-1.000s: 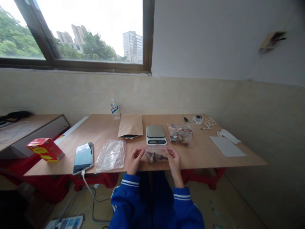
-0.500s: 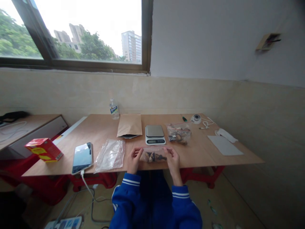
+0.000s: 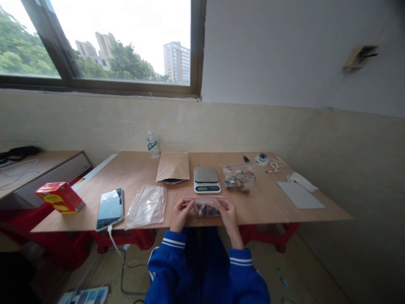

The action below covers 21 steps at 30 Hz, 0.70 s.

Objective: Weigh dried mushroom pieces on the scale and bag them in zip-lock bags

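Note:
Between my hands is a clear zip bag (image 3: 205, 210) with dark and pale dried pieces in it, held at the table's front edge. My left hand (image 3: 181, 213) pinches the bag's top left corner, thumb along the reddish zip strip. At the other end of the strip, my right hand (image 3: 228, 214) grips the top right part. Just beyond the bag stands a white kitchen scale (image 3: 206, 179) with a steel plate and a dark display. Right of the scale lie filled zip bags (image 3: 238, 179) of similar dried pieces. Flat clear bags (image 3: 147, 205) are stacked to my left.
A brown paper pouch (image 3: 173, 167) and a water bottle (image 3: 153, 145) are at the back. On the left are a tablet (image 3: 110, 208) with a charging cable and a red box (image 3: 60, 197). A white dome camera (image 3: 261, 158) and white sheet (image 3: 300, 195) lie on the right.
My hands have lowered slightly and my right fingers have shifted inward along the zip strip. The bag stays between both hands; the whole view has drifted a little.

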Available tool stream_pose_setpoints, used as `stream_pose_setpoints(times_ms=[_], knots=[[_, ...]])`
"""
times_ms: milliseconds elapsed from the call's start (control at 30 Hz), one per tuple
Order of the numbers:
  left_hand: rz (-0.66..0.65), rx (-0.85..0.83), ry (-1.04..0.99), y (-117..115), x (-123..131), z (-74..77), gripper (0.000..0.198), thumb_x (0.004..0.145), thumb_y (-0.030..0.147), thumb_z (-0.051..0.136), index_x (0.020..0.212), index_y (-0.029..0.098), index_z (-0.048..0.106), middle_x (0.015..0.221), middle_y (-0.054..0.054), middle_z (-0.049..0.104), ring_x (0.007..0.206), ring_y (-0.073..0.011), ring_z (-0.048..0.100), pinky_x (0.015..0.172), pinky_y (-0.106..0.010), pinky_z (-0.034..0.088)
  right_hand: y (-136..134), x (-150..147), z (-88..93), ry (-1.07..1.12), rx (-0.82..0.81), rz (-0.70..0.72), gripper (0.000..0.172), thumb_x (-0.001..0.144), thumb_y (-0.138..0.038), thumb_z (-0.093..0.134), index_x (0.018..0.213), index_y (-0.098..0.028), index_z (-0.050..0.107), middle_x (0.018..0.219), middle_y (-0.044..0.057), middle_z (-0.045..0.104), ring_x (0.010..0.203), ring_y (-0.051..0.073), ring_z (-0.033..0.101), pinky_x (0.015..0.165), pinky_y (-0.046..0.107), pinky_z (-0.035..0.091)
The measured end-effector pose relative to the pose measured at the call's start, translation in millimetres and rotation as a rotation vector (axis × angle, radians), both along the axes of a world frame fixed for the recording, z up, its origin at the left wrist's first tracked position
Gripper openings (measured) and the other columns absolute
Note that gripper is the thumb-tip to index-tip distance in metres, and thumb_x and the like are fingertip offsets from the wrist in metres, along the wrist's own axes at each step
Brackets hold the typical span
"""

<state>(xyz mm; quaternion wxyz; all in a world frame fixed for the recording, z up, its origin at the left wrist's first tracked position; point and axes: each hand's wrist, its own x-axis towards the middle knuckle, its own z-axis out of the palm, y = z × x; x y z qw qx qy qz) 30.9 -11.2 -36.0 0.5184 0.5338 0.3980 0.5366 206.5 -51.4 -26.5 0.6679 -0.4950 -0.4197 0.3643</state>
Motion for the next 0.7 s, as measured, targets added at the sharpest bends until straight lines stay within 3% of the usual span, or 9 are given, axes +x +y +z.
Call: stream_pose_setpoints(times_ms=[267,700], knots=[[0.094,-0.001,0.008,-1,3,1.9,0.026,0.067,0.039,0.070,0.077,0.015,0.065,0.076,-0.003,0.068,0.073,-0.0164,0.062,0.068,-0.025,0.047,2,1,1.2,-0.076,-0.005,-0.038,0.030,0.073,-0.042,0.066,0.084,-0.014,0.069,0.083,0.008,0.072,0.081,0.022,0.066,0.078,0.036,0.051],[0.177,-0.040,0.054,-7,3,9.2,0.034,0.063,0.042,0.072,0.082,0.014,0.070,0.081,-0.006,0.071,0.067,-0.0162,0.063,0.059,-0.025,0.047,3,-2,-2.9,-0.104,0.018,-0.115,0.032,0.073,-0.046,0.066,0.079,-0.015,0.067,0.080,0.008,0.071,0.079,0.021,0.065,0.078,0.034,0.050]])
